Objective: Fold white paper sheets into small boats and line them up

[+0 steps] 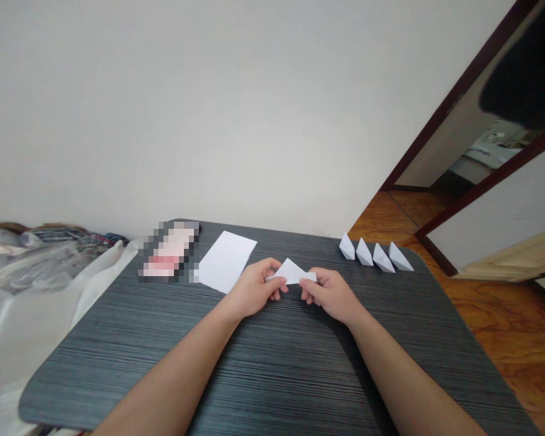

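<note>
Both hands hold a folded white paper (291,271) just above the dark table; it has a triangular peak with a narrow strip along its lower edge. My left hand (260,283) pinches the paper's left end, thumb in front and fingers behind. At the other end, my right hand (329,292) grips it the same way. Left of my left hand lies a stack or sheet of plain white paper (227,260); whether it is one sheet or more I cannot tell. Several folded paper boats (362,252) stand in a row at the table's back right.
The dark wood-grain table (272,375) has its back edge close to a pale wall (254,121). A blurred-out pinkish item (168,248) lies at the back left. Plastic-wrapped bundles (40,290) crowd the left side. To the right are a wooden floor (495,309) and a doorway.
</note>
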`<state>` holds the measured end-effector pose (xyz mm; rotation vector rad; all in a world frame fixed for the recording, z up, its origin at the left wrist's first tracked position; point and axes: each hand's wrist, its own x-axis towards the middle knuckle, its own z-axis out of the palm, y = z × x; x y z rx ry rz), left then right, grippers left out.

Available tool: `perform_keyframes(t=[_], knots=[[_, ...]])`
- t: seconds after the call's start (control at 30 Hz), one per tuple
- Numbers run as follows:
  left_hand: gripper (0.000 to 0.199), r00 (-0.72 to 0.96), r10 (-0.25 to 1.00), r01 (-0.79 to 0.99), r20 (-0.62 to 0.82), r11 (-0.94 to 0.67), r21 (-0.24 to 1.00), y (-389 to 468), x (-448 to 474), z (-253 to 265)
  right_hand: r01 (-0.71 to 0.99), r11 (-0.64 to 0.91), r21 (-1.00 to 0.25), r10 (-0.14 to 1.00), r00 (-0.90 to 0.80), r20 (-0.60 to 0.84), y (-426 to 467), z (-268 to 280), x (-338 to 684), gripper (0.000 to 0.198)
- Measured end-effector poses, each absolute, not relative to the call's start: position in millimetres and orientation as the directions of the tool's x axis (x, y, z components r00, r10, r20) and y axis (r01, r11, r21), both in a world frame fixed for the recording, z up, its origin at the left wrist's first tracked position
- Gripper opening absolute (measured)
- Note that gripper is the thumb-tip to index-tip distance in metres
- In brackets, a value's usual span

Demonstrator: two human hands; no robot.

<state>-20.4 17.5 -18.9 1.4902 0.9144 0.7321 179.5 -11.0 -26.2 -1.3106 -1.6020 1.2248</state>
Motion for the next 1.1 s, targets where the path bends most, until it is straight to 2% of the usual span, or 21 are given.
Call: perform_keyframes(t=[0.57,1.1], knots=[[0.025,0.38,0.925,0.11,-0.008,-0.037,0.993,22.7,-21.9,-24.5,0.233,-0.01,-0.972,0.988,-0.149,-0.046,-9.8,-27.4,181.1,0.025],[0.02,0.287,0.957,0.055,0.033,-0.051,0.997,25.0,-23.2,-26.9,0.165,-0.069,-0.984,0.993,-0.08,-0.083,-7.3,-34.6,185.7,0.027]])
